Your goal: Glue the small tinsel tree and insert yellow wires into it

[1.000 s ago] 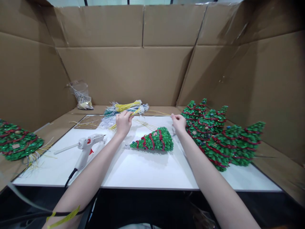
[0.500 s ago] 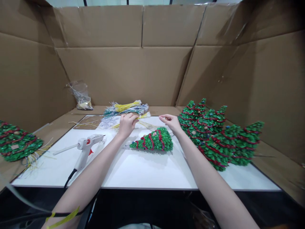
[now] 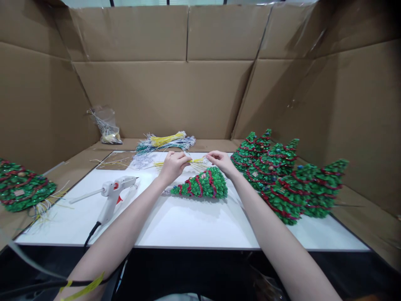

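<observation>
Both hands have drawn closer together since a second ago, right hand point(image 3: 222, 161) coming in from the tree pile toward left hand point(image 3: 173, 164), now meeting over the yellow wire strands point(image 3: 198, 160). Left hand pinched shut on the strands, right fingertips closed on their far end, just behind the lying green cone tree point(image 3: 202, 184) on the white desk point(image 3: 194, 225). Glue gun point(image 3: 114, 193) left of it, finished trees point(image 3: 282, 175) piled right, wire bundle point(image 3: 166, 141) behind
</observation>
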The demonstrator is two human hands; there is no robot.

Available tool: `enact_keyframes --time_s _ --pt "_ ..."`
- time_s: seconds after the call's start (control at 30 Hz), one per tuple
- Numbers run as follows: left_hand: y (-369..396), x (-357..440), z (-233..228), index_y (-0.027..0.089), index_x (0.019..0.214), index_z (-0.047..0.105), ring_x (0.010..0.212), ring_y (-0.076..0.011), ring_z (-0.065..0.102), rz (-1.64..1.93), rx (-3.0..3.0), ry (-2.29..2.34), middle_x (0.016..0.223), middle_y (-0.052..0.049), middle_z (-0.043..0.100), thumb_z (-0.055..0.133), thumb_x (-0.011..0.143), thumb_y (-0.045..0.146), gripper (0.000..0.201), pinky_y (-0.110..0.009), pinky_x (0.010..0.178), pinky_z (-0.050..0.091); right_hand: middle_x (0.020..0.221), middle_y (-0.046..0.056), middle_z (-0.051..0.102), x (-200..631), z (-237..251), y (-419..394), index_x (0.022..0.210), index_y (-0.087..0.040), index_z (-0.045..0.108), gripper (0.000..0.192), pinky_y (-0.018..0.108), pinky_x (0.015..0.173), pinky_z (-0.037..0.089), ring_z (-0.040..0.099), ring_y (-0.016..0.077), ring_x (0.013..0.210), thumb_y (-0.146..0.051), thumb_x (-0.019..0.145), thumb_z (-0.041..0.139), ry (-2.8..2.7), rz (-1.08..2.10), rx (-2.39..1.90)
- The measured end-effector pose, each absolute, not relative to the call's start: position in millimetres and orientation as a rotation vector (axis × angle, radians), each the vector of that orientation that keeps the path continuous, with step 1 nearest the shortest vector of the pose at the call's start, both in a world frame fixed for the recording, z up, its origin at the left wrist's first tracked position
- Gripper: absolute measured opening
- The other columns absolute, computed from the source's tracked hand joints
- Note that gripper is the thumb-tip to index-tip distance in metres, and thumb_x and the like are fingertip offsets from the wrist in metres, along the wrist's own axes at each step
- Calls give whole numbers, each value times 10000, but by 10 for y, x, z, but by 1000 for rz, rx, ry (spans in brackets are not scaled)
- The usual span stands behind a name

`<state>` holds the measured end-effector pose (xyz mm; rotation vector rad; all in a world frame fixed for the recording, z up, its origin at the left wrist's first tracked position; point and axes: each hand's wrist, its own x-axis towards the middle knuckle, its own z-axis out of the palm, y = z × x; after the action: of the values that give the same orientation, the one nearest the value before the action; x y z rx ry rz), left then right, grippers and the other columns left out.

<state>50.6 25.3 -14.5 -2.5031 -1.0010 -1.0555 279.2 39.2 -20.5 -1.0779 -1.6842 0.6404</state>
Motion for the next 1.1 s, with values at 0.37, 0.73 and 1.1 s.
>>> enact_keyframes --time_s 0.37,0.73,1.1 --pt "270 508 -147 241 958 641 877 -146 588 -1042 -2499 -1026 904 -4 671 554 858 291 142 -316 803 331 614 18 540 2817 -225 441 621 -169 666 300 287 559 367 453 134 573 -459 685 619 -1617 396 -1160" --pt "289 472 -129 242 973 634 866 -156 585 -1048 -2465 -1098 887 -11 669 551 859 285 148 -317 789 322 605 12 504 2919 -254 503 635 -168 676 262 293 546 381 428 135 576 -416 695 616 -1433 307 -1168" --pt "291 467 -130 241 977 637 876 -147 587 -1040 -2472 -1091 895 -6 668 554 858 284 152 -314 793 321 622 8 500 2941 -288 544 611 -170 658 268 292 528 388 440 141 586 -425 686 623 -1354 348 -1146"
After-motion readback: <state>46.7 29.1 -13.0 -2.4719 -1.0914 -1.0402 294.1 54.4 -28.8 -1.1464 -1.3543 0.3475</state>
